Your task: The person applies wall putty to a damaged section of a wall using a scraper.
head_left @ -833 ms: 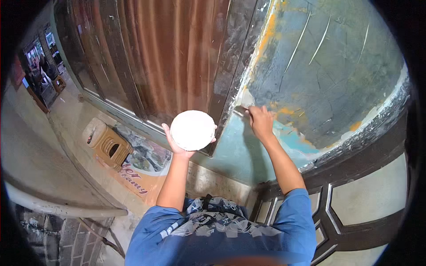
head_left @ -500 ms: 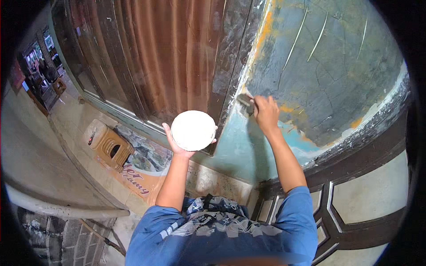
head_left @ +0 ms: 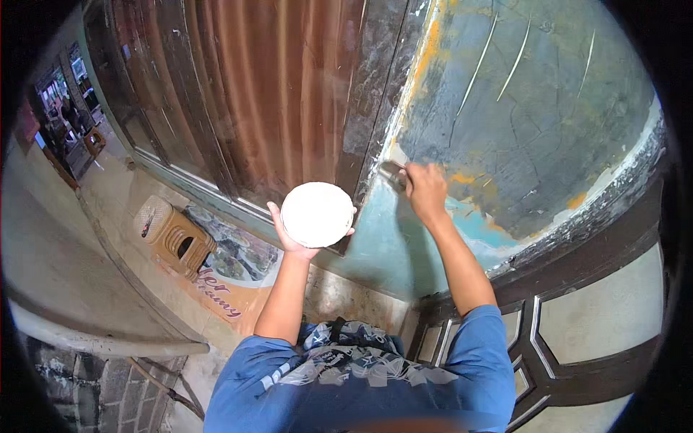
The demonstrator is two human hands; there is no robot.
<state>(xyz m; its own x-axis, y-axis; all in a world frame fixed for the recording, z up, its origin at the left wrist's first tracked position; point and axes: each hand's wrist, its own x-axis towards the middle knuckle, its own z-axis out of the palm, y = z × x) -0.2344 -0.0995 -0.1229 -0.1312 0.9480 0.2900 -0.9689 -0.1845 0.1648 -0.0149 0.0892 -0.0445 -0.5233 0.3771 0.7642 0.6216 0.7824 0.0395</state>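
My left hand holds up a round white tub from beneath. Its top is so bright that I cannot make out the contents. My right hand grips a flat paintbrush, slightly blurred, with its head against the wall beside the door frame's whitish edge. Around it the wall is patchy grey with orange marks, cracks and long pale scratches. Smooth teal paint covers the part below the brush.
A glass door with a brown curtain stands ahead. Stacked tan plastic stools with a small tool on top sit at left on a printed mat. Dark-framed panelling lies to the right, and a curved pale ledge at lower left.
My right hand has shifted slightly left and down with the paintbrush, toward the door frame's edge. My left hand and the tub stay almost in place.
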